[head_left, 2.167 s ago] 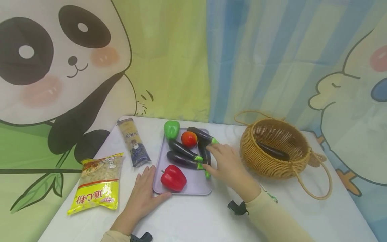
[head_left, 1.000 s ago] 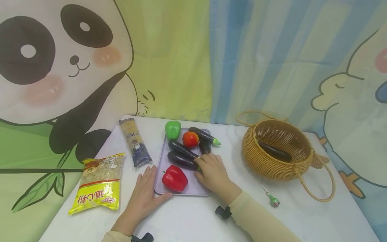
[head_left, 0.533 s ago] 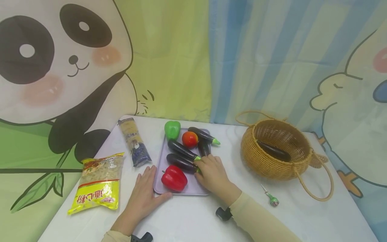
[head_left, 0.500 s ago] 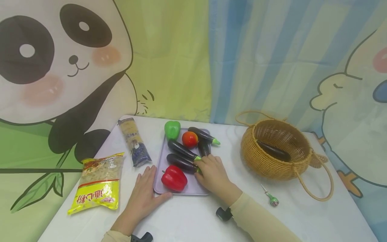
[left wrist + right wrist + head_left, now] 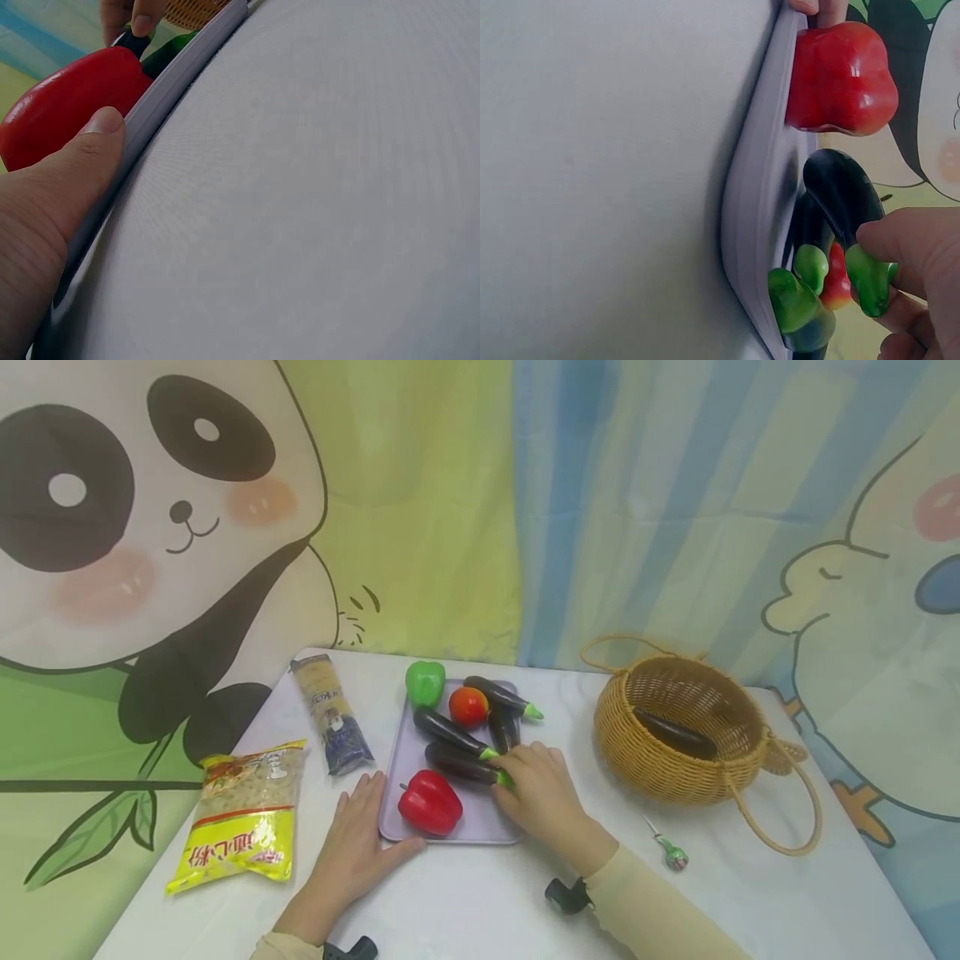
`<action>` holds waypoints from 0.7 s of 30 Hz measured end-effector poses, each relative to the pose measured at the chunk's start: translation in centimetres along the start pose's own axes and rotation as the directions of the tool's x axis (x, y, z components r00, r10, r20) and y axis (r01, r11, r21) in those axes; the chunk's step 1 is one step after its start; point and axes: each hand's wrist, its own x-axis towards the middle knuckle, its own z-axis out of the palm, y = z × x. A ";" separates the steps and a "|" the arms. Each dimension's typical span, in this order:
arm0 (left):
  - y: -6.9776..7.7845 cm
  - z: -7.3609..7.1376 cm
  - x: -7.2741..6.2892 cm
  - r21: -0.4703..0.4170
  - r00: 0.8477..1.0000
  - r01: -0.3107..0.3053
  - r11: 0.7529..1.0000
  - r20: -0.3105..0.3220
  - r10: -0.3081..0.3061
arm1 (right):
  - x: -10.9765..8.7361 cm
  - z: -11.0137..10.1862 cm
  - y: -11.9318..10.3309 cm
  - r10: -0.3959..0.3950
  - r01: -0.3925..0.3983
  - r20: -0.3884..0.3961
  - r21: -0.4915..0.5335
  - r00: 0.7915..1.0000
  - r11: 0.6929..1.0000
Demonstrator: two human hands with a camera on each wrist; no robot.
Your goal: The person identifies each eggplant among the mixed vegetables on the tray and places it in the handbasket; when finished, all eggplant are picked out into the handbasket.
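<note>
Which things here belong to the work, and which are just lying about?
In the work: right hand, pinched eggplant, left hand, tray; probably basket, other eggplants.

Apparently lying about: yellow bag, slim packet, lollipop, red pepper, green pepper, tomato.

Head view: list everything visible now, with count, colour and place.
Table: 1, white, foreground
Tray: 1, pale purple, mid-table
Basket: 1, tan wicker, right of tray
Eggplants: 5, dark purple, three on tray, one held, one in basket
Tomato: 1, red, on tray
Red pepper: 1, red, tray's near end
Green pepper: 1, green, tray's far end
Yellow bag: 1, mostly yellow, table's left side
Slim packet: 1, tan and blue, left of tray
Lollipop: 1, green, near basket
Backdrop: 1, green, yellow, blue, behind table
Wrist devices: 2, black, low in frame
Sleeves: 2, beige, bottom edge
Left hand: 1, bare, tray's near-left corner
Right hand: 1, bare, gripping one eggplant
</note>
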 end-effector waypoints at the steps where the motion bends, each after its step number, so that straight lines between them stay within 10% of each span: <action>1: 0.0 0.0 0.0 -0.001 1.000 0.003 1.000 0.001 -0.003 | -0.1 -0.2 0.1 0.005 -0.005 -0.006 0.009 1.000 1.000; 21: -0.2 0.2 0.1 -0.001 1.000 0.010 1.000 0.010 -0.010 | -1.6 -4.9 1.9 0.033 -0.028 -0.184 0.028 0.982 0.999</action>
